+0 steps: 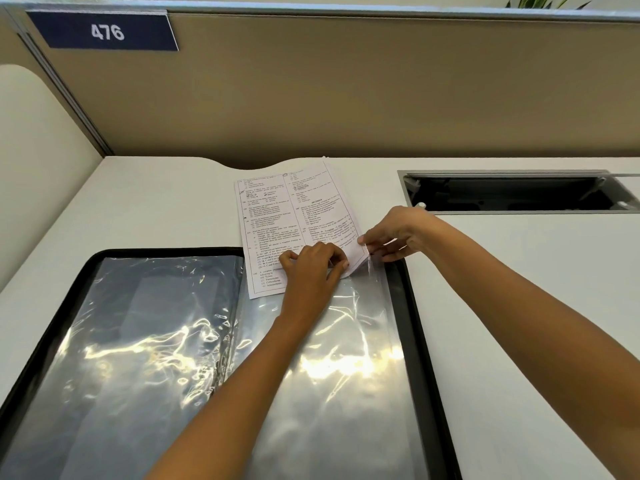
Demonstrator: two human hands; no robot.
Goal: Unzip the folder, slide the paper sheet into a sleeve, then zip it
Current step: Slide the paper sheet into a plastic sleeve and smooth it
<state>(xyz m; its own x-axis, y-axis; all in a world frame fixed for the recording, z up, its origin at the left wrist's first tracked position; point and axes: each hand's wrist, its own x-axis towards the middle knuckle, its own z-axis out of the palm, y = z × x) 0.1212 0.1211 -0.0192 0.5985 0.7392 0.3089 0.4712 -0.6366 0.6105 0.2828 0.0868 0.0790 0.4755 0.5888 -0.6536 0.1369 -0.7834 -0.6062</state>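
Observation:
The black zip folder [412,306] lies open flat on the desk, its shiny clear plastic sleeves [346,341] spread on both halves. A printed paper sheet [287,220] lies at the top of the right half, its lower part over the sleeve's top edge. My left hand [311,268] presses on the sheet's lower edge and pinches the paper near its bottom right corner. My right hand [394,237] pinches the sheet's right corner together with the lip of the sleeve. Whether the paper's edge is inside the sleeve I cannot tell.
The white desk [519,289] has an open cable hatch [509,194] at the back right. A tan partition wall [346,91] with a blue "476" sign [104,31] closes the far side. A cream panel [38,168] borders the left.

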